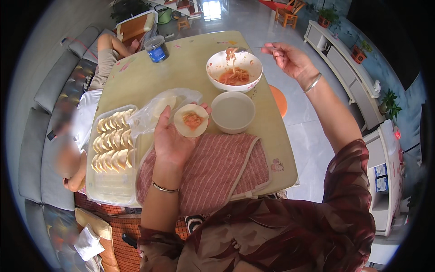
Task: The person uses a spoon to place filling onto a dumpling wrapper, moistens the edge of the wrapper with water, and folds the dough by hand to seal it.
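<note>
A round dumpling wrapper (179, 123) with a mound of orange-pink filling (192, 120) rests on the palm and fingers of my left hand (170, 145), above a pink striped cloth (217, 167). My right hand (290, 59) is raised at the table's right edge, fingers closed on a thin metal utensil whose exact kind I cannot make out. Strands of filling (231, 55) hang from its far end over a white patterned bowl (217, 83), which holds more filling. Nearer me stands a bowl of whitish liquid (233, 112).
Rows of folded dumplings (113, 138) lie in a clear plastic tray (108, 186) at the left. Beside it is a plastic bag (176, 96) of wrappers. A blue-labelled jar (156, 50) stands at the far left of the table (190, 59). Someone reclines on the grey sofa (31, 149).
</note>
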`<state>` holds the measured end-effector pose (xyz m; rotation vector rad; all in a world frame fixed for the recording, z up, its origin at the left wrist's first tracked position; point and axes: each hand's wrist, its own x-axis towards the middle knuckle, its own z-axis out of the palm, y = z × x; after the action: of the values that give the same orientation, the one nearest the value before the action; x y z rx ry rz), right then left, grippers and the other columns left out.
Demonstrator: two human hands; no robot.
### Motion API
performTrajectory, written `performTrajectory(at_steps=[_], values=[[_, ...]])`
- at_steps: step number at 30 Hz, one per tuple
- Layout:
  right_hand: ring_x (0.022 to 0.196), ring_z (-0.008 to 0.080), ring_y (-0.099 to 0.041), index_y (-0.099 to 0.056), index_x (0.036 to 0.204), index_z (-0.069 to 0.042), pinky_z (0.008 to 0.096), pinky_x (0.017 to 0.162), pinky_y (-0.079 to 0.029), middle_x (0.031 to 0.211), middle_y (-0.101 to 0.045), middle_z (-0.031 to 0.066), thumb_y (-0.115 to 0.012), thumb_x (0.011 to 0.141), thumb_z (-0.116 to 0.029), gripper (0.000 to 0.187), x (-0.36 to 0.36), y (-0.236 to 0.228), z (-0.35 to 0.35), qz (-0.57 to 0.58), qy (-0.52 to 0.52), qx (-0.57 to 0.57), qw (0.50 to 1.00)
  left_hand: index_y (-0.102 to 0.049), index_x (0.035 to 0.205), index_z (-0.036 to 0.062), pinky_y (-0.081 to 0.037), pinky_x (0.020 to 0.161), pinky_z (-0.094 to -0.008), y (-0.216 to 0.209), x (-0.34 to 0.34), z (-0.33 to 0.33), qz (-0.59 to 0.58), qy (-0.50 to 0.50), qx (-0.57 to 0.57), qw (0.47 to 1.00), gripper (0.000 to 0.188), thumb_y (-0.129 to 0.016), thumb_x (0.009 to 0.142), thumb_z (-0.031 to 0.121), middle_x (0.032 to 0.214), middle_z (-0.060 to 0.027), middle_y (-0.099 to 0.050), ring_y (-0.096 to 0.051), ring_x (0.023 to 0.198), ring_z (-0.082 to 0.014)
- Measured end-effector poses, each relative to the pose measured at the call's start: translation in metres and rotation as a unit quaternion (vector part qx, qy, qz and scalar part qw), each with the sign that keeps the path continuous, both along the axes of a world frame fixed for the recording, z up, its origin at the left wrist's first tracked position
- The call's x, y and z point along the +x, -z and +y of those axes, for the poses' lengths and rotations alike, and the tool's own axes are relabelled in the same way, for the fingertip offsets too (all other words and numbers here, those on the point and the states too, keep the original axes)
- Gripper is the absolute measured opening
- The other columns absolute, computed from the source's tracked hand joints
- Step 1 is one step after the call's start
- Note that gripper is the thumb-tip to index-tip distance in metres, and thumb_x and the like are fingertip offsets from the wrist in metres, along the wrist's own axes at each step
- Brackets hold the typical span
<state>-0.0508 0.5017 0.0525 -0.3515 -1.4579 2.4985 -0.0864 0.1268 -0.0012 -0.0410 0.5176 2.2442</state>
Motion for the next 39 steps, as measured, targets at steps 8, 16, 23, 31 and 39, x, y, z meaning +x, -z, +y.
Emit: performTrajectory(at_steps=[8, 16, 23, 31, 39], values=[[0.063, 0.0095, -0.065, -0.056, 0.114, 0.013, 0.0166, 0.057, -0.059, 0.108, -0.066, 0.0257, -0.050, 0.097, -0.005, 0.025, 0.013, -0.042, -0.025, 0.034, -0.023, 0.007, 0.999, -0.033, 0.139, -0.0099, -0.035, 0.111, -0.0513, 0.004, -0.002, 0.001, 0.025, -0.012, 0.000, 1.000, 0.063, -0.031, 0.103, 0.041, 0.144, -0.0314, -0.037, -0.037, 0.136, -0.0442], [0.058, 0.0042, -0.053, -0.051, 0.121, 0.014, 0.0131, 0.049, -0.054, 0.112, -0.063, 0.0240, -0.050, 0.096, -0.005, 0.031, 0.029, -0.063, -0.079, 0.046, -0.089, -0.015, 0.995, -0.027, 0.143, -0.0077, -0.033, 0.113, -0.0526, 0.004, -0.002, 0.005, 0.042, -0.018, 0.012, 0.999, 0.061, -0.029, 0.103, 0.038, 0.144, -0.0313, -0.037, -0.037, 0.135, -0.0458], [0.061, 0.0030, -0.056, -0.054, 0.120, 0.012, 0.0147, 0.054, -0.055, 0.108, -0.066, 0.0210, -0.048, 0.099, -0.010, 0.031, 0.028, -0.035, -0.118, 0.016, -0.205, -0.026, 0.978, -0.032, 0.140, -0.0060, -0.038, 0.109, -0.0521, 0.003, 0.000, 0.003, 0.036, -0.026, 0.029, 0.999, 0.057, -0.028, 0.103, 0.038, 0.137, -0.0279, -0.044, -0.046, 0.127, -0.0416], [0.060, 0.0062, -0.060, -0.062, 0.110, 0.008, 0.0185, 0.054, -0.055, 0.097, -0.070, 0.0175, -0.052, 0.097, -0.016, 0.029, 0.029, -0.018, -0.137, -0.028, -0.156, 0.137, 0.978, -0.029, 0.144, -0.0073, -0.032, 0.114, -0.0494, 0.002, 0.000, 0.003, 0.037, -0.029, 0.002, 0.999, 0.061, -0.022, 0.103, 0.038, 0.143, -0.0302, -0.040, -0.039, 0.134, -0.0434], [0.061, 0.0090, -0.064, -0.066, 0.110, 0.002, 0.0229, 0.054, -0.055, 0.097, -0.071, 0.0140, -0.055, 0.097, -0.023, 0.029, 0.042, -0.029, -0.158, 0.015, -0.163, 0.334, 0.928, -0.031, 0.143, -0.0087, -0.035, 0.111, -0.0494, 0.003, 0.000, 0.005, 0.040, -0.034, -0.006, 0.999, 0.062, -0.022, 0.103, 0.038, 0.141, -0.0308, -0.042, -0.043, 0.131, -0.0450]])
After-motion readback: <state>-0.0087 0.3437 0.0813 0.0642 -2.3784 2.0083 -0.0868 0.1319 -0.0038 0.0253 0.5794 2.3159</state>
